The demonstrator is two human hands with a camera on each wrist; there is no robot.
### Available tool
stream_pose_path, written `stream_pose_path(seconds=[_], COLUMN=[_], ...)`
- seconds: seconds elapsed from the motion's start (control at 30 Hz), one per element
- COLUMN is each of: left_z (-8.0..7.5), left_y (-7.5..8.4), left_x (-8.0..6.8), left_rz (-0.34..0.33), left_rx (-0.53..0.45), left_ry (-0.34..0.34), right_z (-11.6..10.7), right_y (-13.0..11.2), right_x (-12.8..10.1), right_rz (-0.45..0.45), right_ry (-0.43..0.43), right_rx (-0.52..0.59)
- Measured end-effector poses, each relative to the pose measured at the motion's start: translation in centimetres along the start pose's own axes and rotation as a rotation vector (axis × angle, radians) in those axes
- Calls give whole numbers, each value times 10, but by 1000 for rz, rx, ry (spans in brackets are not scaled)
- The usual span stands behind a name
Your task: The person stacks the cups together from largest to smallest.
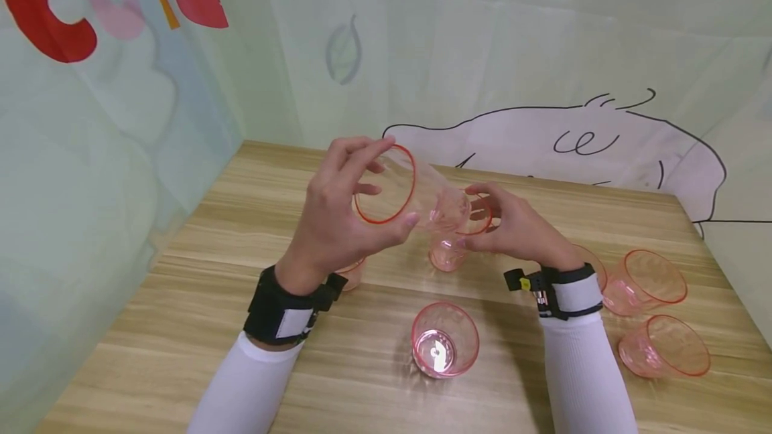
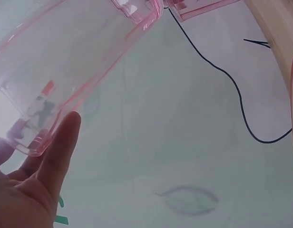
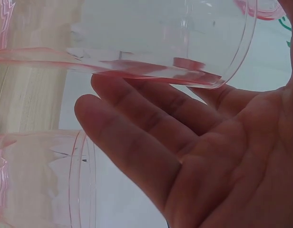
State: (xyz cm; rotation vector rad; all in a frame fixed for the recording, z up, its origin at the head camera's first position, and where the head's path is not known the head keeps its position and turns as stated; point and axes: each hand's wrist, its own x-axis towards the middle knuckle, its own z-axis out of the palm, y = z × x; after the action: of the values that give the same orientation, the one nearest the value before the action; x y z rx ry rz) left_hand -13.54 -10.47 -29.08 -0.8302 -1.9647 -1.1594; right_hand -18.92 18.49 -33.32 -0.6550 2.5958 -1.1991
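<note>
Near the middle of the head view, the left hand (image 1: 338, 216) held a clear pink cup (image 1: 404, 189) tipped on its side above the wooden table (image 1: 241, 220), with its red rim facing the camera. Its fingers curled over the rim and the thumb pressed underneath. The right hand (image 1: 512, 226) reached in from the right, fingers loosely spread and nearly straight beside a second cup (image 1: 476, 216) at the tilted cup's base; whether they gripped it could not be told. Another cup (image 1: 445, 339) stood upright at lower centre, and two cups (image 1: 654, 286) lay at the right edge of the table.
</note>
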Motion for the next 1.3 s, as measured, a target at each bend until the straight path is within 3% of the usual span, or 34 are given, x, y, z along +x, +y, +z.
stream_pose_path(seconds=[0.73,1.3], left_z=[13,24], left_y=[2,7], left_x=[-2,-1], left_rz=[27,41], left_rx=[-14,-31], left_ry=[-20,-4], right_z=[-1,3], right_y=[-2,-4], right_x=[0,1], right_rz=[2,-49], right_ry=[-8,-27], right_rx=[-23,-9])
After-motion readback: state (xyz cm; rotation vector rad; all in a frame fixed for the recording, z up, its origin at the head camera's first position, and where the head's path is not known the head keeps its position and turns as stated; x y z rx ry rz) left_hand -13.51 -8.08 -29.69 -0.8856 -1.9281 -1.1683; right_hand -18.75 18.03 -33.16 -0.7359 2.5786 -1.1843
